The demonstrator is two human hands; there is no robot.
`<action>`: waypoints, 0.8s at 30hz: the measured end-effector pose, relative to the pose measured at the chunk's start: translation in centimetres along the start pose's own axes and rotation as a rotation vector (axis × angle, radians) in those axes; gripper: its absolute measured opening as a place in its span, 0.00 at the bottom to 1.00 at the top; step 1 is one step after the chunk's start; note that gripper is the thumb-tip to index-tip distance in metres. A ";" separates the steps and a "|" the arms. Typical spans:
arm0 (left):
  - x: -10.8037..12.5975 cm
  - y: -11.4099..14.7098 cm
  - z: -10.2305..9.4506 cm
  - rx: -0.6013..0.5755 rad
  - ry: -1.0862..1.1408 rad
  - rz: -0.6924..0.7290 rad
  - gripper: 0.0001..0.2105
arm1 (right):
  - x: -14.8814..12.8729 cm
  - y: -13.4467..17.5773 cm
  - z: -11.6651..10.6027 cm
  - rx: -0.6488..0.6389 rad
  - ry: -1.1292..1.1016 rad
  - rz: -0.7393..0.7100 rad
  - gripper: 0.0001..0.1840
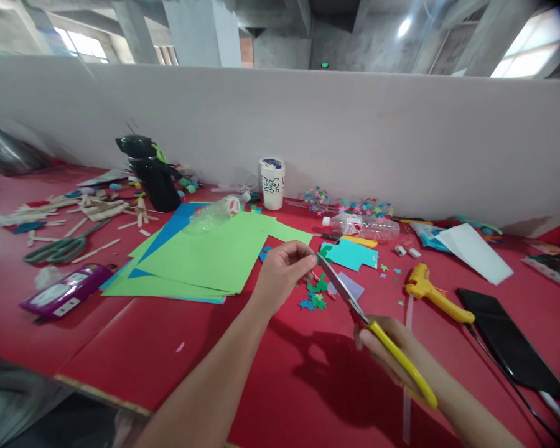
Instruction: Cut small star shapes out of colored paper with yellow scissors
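Observation:
My right hand (386,345) grips a pair of scissors (404,364) by the yellow handles. The blades point up and left, with their tips at the fingers of my left hand (287,274). Thumb and forefinger of that hand are pinched together; whatever is between them is too small or hidden to make out. Below the blades lie green and blue paper stars (316,292) and a lilac paper piece (348,285). Behind the scissor tips is a cut turquoise sheet (350,254).
Green sheets (205,255) lie on the left, a plastic bottle (219,211) on top. A white cup (272,183) and black flask (152,174) stand behind. Rightward lie another bottle (364,226), a yellow glue gun (436,294) and a black phone (513,342). Green-handled scissors (58,250) lie far left.

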State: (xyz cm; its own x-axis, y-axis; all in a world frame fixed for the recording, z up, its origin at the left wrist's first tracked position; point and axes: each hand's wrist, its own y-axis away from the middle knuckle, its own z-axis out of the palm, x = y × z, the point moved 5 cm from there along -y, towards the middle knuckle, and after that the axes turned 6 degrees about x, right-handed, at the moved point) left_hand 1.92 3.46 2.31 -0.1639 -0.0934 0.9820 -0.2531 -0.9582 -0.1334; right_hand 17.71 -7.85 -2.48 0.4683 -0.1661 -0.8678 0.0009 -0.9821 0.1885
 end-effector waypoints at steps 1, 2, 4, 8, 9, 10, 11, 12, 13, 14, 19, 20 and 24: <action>0.1 0.0 0.1 0.000 -0.002 0.001 0.06 | 0.0 0.0 -0.1 -0.001 0.001 -0.003 0.28; 0.1 0.1 0.1 -0.001 -0.003 0.001 0.06 | 0.0 -0.1 -0.1 -0.001 0.002 -0.008 0.27; 0.2 0.1 0.2 0.000 -0.003 -0.008 0.05 | 0.1 -0.2 -0.2 -0.001 0.003 -0.011 0.26; -0.2 0.2 0.4 0.030 0.009 -0.023 0.05 | 0.8 -0.3 0.0 0.010 -0.006 0.039 0.26; -0.4 0.2 0.5 0.048 0.018 -0.023 0.06 | 0.9 -0.3 0.2 0.014 -0.016 0.057 0.26; -0.6 0.2 0.5 0.066 0.029 -0.020 0.06 | 1.1 -0.3 0.4 0.020 -0.029 0.071 0.26; -0.9 0.3 0.6 0.083 0.043 -0.016 0.06 | 1.1 -0.3 0.6 0.028 -0.044 0.080 0.26; -1.1 0.3 0.7 0.095 0.058 -0.010 0.06 | 1.2 -0.3 0.8 0.037 -0.060 0.084 0.26; -1.3 0.4 0.9 0.106 0.070 -0.003 0.06 | 1.3 -0.3 1.0 0.046 -0.075 0.089 0.26; -1.4 0.4 1.0 0.119 0.081 0.002 0.06 | 1.4 -0.3 1.2 0.054 -0.090 0.095 0.26; -1.7 0.8 1.5 0.155 0.115 -0.009 0.06 | 2.0 -0.5 1.7 0.062 -0.113 0.108 0.28; -1.7 0.8 1.6 0.159 0.117 -0.010 0.06 | 2.1 -0.5 1.8 0.061 -0.111 0.102 0.28; -1.8 1.0 1.7 0.156 0.119 -0.003 0.06 | 2.3 -0.7 1.8 0.045 -0.078 0.083 0.28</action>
State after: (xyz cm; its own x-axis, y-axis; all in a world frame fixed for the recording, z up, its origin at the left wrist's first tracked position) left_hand 3.59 2.20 0.63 -0.2777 -0.0668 0.9583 -0.1042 -0.9896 -0.0992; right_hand 17.17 -7.73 -5.40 0.3952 -0.2518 -0.8834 -0.0754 -0.9673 0.2420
